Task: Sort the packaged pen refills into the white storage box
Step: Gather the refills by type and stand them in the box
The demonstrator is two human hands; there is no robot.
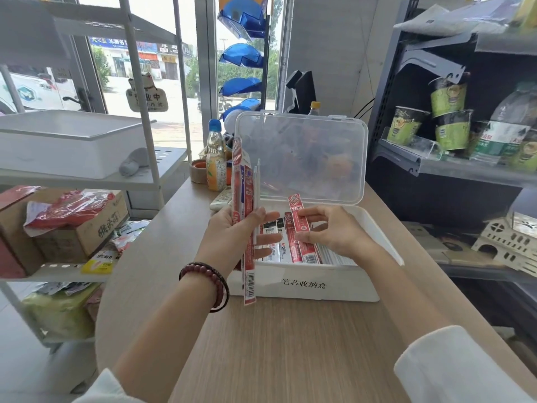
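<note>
On the tabletop [290,350], toward its far edge, sits the white storage box [334,290]. At its front left corner the left hand [232,232] grips an upright bundle of refill packs [243,196]. The right hand [334,231] pinches one red refill pack [300,222], tilted over the packs already inside. Behind them the clear lid [302,158] stands open.

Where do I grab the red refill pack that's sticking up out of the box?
Pinch its upper end from above. The red refill pack is thin, flat and leans up out of the white storage box, its bottom tucked among others.
</note>
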